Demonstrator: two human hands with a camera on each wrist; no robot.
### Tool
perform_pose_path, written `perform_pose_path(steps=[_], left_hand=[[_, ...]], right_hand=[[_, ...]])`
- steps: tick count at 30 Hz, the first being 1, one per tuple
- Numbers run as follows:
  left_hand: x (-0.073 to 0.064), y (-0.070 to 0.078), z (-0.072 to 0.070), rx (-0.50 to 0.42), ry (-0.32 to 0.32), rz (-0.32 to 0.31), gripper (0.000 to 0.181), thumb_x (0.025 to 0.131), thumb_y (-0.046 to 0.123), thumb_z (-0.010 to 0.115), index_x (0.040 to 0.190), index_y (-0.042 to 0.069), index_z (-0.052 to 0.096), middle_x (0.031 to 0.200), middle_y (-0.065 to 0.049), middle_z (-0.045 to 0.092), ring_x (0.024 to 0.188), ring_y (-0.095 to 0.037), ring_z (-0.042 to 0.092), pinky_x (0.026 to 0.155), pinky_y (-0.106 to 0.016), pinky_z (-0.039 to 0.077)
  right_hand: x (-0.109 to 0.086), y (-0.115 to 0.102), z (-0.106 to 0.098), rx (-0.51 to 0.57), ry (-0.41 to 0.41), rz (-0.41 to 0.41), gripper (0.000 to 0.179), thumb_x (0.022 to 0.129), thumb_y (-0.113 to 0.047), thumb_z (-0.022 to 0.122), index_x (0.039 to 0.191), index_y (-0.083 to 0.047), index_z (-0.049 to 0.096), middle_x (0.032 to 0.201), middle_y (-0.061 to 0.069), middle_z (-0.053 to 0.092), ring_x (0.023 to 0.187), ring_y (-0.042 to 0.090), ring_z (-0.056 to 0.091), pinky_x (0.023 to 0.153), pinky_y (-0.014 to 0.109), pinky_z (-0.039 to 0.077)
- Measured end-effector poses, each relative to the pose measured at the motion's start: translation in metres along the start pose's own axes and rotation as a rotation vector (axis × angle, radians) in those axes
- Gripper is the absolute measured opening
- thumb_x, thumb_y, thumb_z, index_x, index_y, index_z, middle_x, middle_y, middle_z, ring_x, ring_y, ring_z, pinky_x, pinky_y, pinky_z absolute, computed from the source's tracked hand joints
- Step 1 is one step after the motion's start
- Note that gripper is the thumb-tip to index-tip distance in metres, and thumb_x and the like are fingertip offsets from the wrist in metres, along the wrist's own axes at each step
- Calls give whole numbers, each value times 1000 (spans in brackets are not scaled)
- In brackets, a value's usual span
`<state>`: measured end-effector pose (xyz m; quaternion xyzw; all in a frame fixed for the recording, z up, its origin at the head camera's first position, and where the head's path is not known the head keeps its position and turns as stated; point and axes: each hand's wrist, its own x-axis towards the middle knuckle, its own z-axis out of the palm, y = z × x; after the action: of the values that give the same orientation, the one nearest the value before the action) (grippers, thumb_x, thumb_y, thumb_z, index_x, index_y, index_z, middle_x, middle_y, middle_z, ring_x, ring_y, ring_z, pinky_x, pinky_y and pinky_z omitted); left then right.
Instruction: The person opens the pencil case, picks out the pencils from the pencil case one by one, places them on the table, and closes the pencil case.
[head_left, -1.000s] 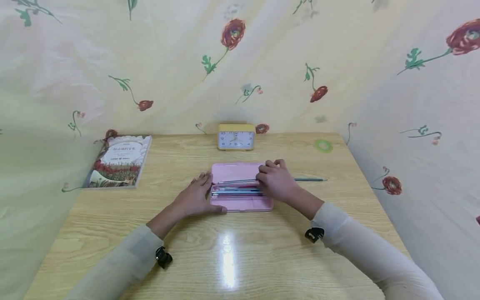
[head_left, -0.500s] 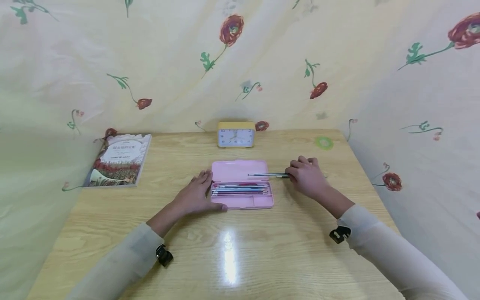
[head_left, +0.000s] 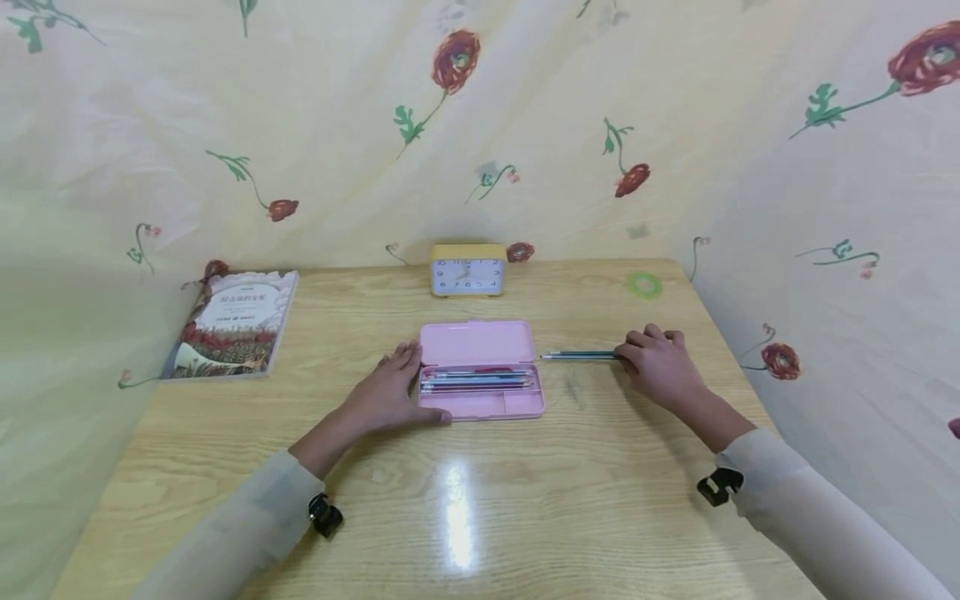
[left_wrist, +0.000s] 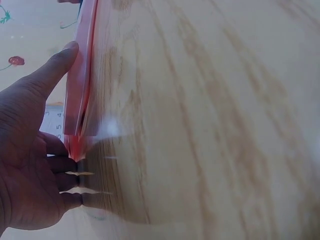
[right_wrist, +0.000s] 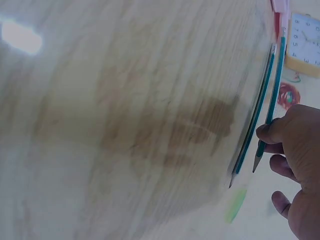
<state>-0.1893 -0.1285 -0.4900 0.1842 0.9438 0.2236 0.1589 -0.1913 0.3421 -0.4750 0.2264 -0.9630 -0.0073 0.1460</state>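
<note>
My right hand [head_left: 663, 367] pinches a green pencil [right_wrist: 277, 82] between thumb and fingers, to the right of the pencil case. A second green pencil [right_wrist: 254, 115] lies on the table beside it, apart from my fingers. In the head view the two nearly overlap. The pink pencil case [head_left: 476, 343] lies with its lid folded back, and several pencils [head_left: 480, 381] sit in its long compartment. My left hand [head_left: 386, 396] rests against the case's left end, fingers extended along the side and thumb on the front edge.
A yellow clock [head_left: 468, 271] stands behind the case at the table's back edge. A book [head_left: 236, 325] lies at the back left. The round green item [head_left: 644, 285] is at the back right. A flowered cloth hangs behind and beside the table.
My right hand has moved right from over the pencil case, bringing a green pencil out beside the one on the table. The left hand has stayed at the case.
</note>
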Motion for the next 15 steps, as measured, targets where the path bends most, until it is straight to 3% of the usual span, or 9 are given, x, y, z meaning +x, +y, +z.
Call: perform_pose_path(steps=[15], left_hand=[[0,1,0,-9,1,-10,142,80,84,80,176,1,15,187,-14,10,175,-35,8,142,-58,17]], right_hand=[[-4,16,7,25,4,30,13,92,-1,83,104,-7,83,100,10,69,93,35,57,91,77,52]])
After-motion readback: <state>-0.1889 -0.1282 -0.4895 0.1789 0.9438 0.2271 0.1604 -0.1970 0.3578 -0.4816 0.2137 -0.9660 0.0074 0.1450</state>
